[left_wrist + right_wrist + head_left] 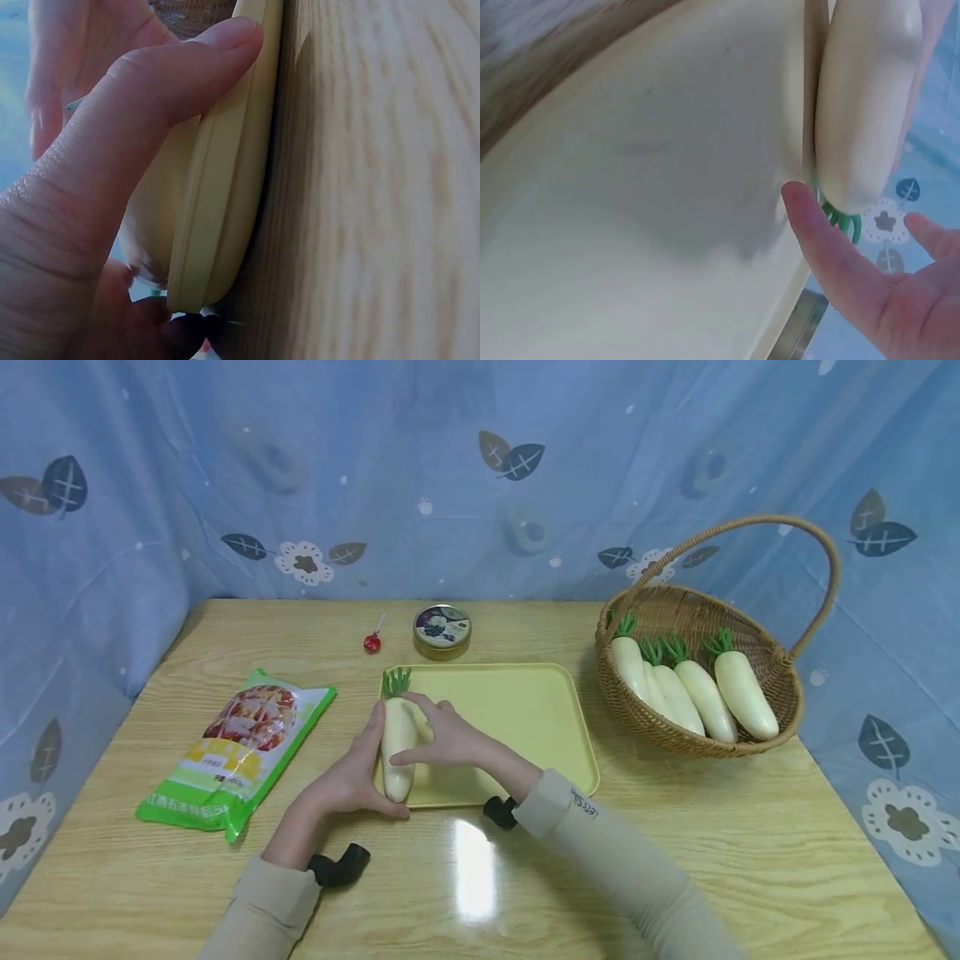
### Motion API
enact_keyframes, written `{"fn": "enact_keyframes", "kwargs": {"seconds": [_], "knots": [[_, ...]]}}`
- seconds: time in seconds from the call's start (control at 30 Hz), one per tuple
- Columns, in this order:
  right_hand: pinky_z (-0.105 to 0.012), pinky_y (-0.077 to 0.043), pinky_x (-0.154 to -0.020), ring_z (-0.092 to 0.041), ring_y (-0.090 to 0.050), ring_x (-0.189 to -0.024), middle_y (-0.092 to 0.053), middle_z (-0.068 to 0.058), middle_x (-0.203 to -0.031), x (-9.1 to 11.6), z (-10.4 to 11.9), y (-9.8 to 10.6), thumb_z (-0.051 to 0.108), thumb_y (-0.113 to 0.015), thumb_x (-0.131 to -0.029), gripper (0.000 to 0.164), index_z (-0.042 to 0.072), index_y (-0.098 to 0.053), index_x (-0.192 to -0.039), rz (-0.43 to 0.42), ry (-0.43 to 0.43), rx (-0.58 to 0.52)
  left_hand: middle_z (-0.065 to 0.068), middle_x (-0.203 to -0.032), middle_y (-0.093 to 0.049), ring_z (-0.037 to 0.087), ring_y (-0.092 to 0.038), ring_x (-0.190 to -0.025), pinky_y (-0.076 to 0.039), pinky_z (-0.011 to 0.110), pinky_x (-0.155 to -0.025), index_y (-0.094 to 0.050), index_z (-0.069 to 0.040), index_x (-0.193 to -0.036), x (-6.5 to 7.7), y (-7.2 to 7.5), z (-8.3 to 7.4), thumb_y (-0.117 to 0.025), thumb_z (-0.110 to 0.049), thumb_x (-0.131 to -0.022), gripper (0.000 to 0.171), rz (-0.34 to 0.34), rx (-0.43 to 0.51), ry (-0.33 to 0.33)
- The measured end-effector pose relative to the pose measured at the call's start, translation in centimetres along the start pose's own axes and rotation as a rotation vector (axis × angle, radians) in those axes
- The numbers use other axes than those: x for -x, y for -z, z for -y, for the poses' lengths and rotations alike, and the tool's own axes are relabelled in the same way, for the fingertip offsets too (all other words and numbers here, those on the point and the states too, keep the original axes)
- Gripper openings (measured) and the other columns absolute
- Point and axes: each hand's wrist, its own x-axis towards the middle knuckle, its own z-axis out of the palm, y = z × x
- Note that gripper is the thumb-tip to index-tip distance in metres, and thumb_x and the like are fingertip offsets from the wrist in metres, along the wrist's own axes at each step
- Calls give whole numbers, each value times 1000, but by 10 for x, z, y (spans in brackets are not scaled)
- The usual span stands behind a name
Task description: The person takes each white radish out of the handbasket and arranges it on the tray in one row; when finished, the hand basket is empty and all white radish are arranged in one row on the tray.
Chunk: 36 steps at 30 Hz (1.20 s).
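Observation:
A white radish (pixel 400 735) with a green top lies lengthwise along the left edge of the yellow tray (pixel 510 727). My left hand (pixel 348 781) is around the tray's front left corner, fingers stretched along the left side by the radish. In the left wrist view its thumb (pixel 150 90) lies along the outer side of the tray rim. Above the tray my right hand (pixel 453 739) is spread, thumb and forefinger reaching over the radish. The right wrist view shows this hand (pixel 877 292) with straight fingers and nothing pinched between them.
At the right stands a wicker basket (pixel 697 597) with a tall handle, holding several white radishes (pixel 742 693). A green and white food bag (pixel 236 752) lies at the left. Behind the tray are a round tin (pixel 442 631) and a red lollipop (pixel 372 642). Curtains enclose the table.

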Motion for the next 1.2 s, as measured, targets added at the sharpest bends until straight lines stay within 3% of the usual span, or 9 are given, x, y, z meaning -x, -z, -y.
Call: {"fn": "enact_keyframes", "kwargs": {"seconds": [0.33, 0.6, 0.83, 1.2], "knots": [[-42, -44, -90, -32, -38, -122, -34, -23, -134, 14, -11, 14, 33, -74, -76, 90, 14, -19, -146, -12, 67, -63, 10, -150, 18, 37, 6, -136, -6, 59, -105, 22, -13, -143, 0, 0, 1, -89, -41, -48, 148, -2, -19, -2], [-40, -46, -81, -37, -49, -107, -34, -21, -136, 29, -17, 26, 34, -75, -74, 89, 21, -23, -145, -40, 28, -96, 10, -150, 18, 37, 6, -135, -6, 57, -106, 22, -12, -142, 1, 0, -3, -90, -38, -48, 149, -1, -14, 11], [-42, -45, -85, -36, -49, -109, -34, -17, -137, 38, -19, 35, 34, -76, -73, 88, 24, -25, -144, -66, 66, -124, 9, -150, 18, 37, 7, -135, -5, 57, -106, 23, -13, -142, 1, 0, -2, -90, -37, -48, 149, 2, 1, 14], [-42, -45, -84, -35, -49, -107, -40, -11, -130, 60, -24, 56, 33, -77, -73, 88, 25, -26, -144, -124, 83, -75, 9, -150, 19, 32, 8, -136, -3, 55, -107, 22, -12, -142, -1, 0, -2, -90, -36, -47, 149, 2, 4, 4]]}}
